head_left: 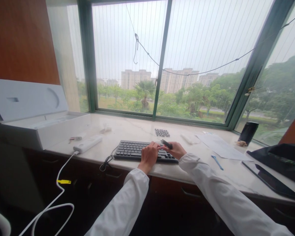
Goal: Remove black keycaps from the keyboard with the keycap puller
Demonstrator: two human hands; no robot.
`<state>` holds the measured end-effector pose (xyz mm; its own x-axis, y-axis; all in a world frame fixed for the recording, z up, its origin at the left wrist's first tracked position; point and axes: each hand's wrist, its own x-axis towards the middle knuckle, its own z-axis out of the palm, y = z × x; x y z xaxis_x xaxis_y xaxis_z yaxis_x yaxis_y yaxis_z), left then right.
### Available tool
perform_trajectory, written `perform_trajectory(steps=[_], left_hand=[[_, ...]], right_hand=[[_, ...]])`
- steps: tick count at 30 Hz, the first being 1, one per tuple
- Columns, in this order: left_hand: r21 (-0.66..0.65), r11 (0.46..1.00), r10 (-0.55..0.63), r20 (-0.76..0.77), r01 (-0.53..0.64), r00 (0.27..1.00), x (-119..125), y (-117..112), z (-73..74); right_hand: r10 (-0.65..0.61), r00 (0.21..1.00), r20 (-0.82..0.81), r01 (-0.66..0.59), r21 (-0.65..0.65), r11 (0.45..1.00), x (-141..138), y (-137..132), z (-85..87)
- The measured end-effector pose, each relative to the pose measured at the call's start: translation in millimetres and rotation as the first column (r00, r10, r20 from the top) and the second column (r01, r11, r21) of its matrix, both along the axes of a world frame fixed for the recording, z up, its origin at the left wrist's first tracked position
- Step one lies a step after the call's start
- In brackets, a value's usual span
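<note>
A black keyboard (134, 149) lies on the pale stone windowsill counter (137, 129). My left hand (149, 156) rests on the keyboard's right part, fingers curled down onto the keys. My right hand (176, 149) is just to its right, fingers closed around a small dark tool (166, 144) held above the keys. A cluster of loose black keycaps (162, 132) lies on the counter behind the keyboard. Both arms wear white sleeves.
An open white box (39, 126) stands at the left, with a white power bank (88, 144) and its white cable beside it. To the right lie papers (220, 146), a blue tool (217, 162), a black cylinder (248, 132), a dark tablet (270, 178) and a black bag (282, 157).
</note>
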<state>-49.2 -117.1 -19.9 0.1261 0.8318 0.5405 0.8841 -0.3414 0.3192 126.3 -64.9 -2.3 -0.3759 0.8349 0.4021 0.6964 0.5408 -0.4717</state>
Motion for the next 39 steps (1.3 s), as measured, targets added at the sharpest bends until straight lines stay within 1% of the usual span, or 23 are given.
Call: perform_trajectory(steps=[3, 8, 14, 17, 20, 24, 26, 27, 29, 31, 33, 36, 38, 39], left_hand=[[-0.002, 1.0, -0.007, 0.003, 0.007, 1.0, 0, 0, -0.7], [-0.012, 1.0, -0.015, -0.007, 0.014, 1.0, -1, -2, 0.4], [0.01, 0.999, -0.048, 0.004, 0.048, 0.999, 0, -4, 1.0], [0.024, 0.998, -0.066, 0.022, 0.066, 0.998, -1, -5, 1.8], [0.056, 0.994, -0.097, 0.042, 0.095, 0.994, -1, -5, 1.9], [0.072, 0.991, -0.118, 0.052, 0.114, 0.992, 0, -6, 0.9], [0.074, 0.991, -0.118, 0.07, 0.113, 0.991, 1, -7, 0.9], [0.073, 0.991, -0.115, 0.079, 0.11, 0.99, 1, -7, 1.1], [0.072, 0.993, -0.1, 0.091, 0.094, 0.991, 2, -7, 2.1], [0.073, 0.994, -0.083, 0.095, 0.076, 0.992, 3, -8, 3.3], [0.082, 0.995, -0.072, 0.094, 0.064, 0.993, 4, -8, 4.5], [0.092, 0.994, -0.065, 0.087, 0.057, 0.994, 5, -9, 5.7], [0.087, 0.995, -0.065, 0.083, 0.058, 0.994, 5, -10, 6.2], [0.082, 0.995, -0.064, 0.085, 0.057, 0.994, 6, -11, 6.4]], right_hand=[[0.034, 0.999, 0.009, -0.034, -0.021, 0.999, -1, -3, -0.1], [0.012, 0.999, 0.029, -0.01, -0.074, 0.997, -1, -1, -0.2], [0.053, 0.995, -0.09, -0.067, -0.166, 0.984, 12, 11, -6.9], [0.081, 0.992, -0.098, -0.099, -0.198, 0.975, 16, 13, -8.0], [0.131, 0.988, -0.083, -0.147, -0.228, 0.962, 18, 12, -5.6], [0.228, 0.971, -0.075, -0.24, -0.265, 0.934, 18, 11, 0.4], [0.249, 0.966, -0.063, -0.257, -0.262, 0.93, 19, 13, 4.3], [0.243, 0.969, -0.054, -0.249, -0.246, 0.937, 20, 15, 6.8], [0.211, 0.977, -0.028, -0.212, -0.169, 0.963, 23, 23, 12.8], [0.158, 0.987, 0.011, -0.157, -0.052, 0.986, 27, 36, 19.4], [0.072, 0.996, 0.047, -0.075, 0.061, 0.995, 34, 53, 24.3], [-0.07, 0.996, 0.062, 0.056, 0.201, 0.978, 48, 79, 22.1], [-0.217, 0.973, 0.076, 0.193, 0.241, 0.951, 59, 91, 13.8], [-0.283, 0.952, 0.117, 0.249, 0.244, 0.937, 64, 94, 8.4]])
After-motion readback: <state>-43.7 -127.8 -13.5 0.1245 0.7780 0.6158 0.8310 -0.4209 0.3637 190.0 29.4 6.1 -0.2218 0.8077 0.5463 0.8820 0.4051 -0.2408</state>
